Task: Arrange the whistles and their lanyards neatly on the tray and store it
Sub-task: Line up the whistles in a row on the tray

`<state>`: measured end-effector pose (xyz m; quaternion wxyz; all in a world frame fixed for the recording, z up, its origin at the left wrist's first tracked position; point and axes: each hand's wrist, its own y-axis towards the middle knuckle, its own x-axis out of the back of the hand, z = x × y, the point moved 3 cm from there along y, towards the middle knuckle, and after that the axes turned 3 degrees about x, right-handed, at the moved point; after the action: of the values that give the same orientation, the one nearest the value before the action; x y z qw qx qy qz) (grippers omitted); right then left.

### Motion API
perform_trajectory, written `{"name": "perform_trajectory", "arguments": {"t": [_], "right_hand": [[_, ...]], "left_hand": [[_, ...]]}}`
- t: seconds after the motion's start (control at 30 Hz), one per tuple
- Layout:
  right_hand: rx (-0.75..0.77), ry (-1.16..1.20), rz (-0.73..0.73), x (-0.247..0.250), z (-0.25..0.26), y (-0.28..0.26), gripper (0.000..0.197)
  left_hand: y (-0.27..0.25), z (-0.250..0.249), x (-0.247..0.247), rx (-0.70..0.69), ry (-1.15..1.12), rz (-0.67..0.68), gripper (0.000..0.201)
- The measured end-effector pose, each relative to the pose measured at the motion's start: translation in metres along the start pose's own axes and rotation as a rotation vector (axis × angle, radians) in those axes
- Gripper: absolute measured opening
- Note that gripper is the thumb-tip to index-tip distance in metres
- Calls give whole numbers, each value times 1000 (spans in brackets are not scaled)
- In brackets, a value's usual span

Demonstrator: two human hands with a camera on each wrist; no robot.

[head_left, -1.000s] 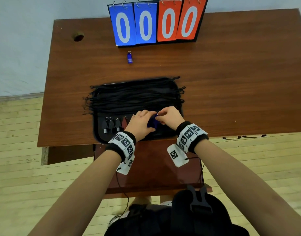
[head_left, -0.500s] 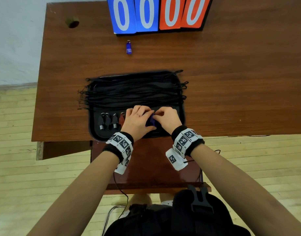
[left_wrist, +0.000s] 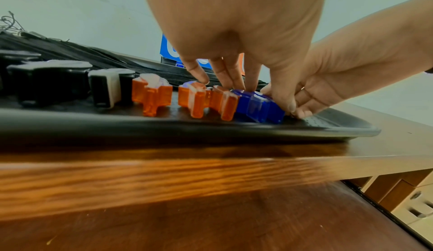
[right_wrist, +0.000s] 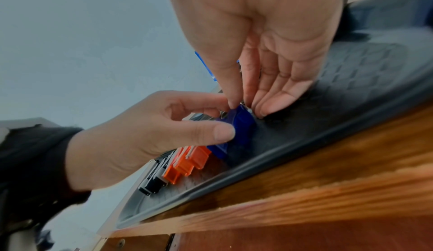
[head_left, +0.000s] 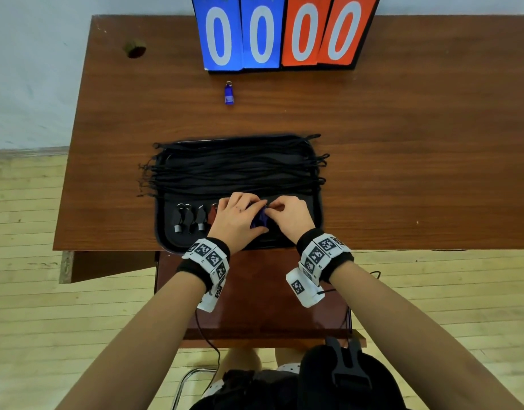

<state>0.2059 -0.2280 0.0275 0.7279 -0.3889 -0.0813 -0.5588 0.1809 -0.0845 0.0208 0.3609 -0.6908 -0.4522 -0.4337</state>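
At lower centre of the head view, left hand [head_left: 235, 221] and right hand [head_left: 290, 218] both pinch 1 blue whistle [left_wrist: 256, 105] on the black tray [head_left: 315, 202], beside 3 orange whistles [left_wrist: 152, 94], on the surface [head_left: 402, 143].

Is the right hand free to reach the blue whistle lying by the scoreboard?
Probably not yet: the right hand pinches a blue whistle on the tray. The bare table leaves the way to the loose blue whistle open.

Scoreboard [head_left: 284, 32] cards read 0 0 – 0 0.
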Motion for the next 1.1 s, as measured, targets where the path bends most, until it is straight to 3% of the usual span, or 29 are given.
{"name": "perform_trajectory", "arguments": {"t": [0.2,0.47,0.83,1.1], "right_hand": [[9,-6,-15,6,0,-3,23],[66,29,-55,38,18,14,23],[241,-45,-49,70,94,101,26],[177,-45,-79,61,138,179,32]], "left_hand": [[-1,4,8,24,-21,18,62],[21,21,47,163,-42,5,56],[119,56,108,390,-111,-50,48],[182,101,114,562,-446,-69,47]]}}
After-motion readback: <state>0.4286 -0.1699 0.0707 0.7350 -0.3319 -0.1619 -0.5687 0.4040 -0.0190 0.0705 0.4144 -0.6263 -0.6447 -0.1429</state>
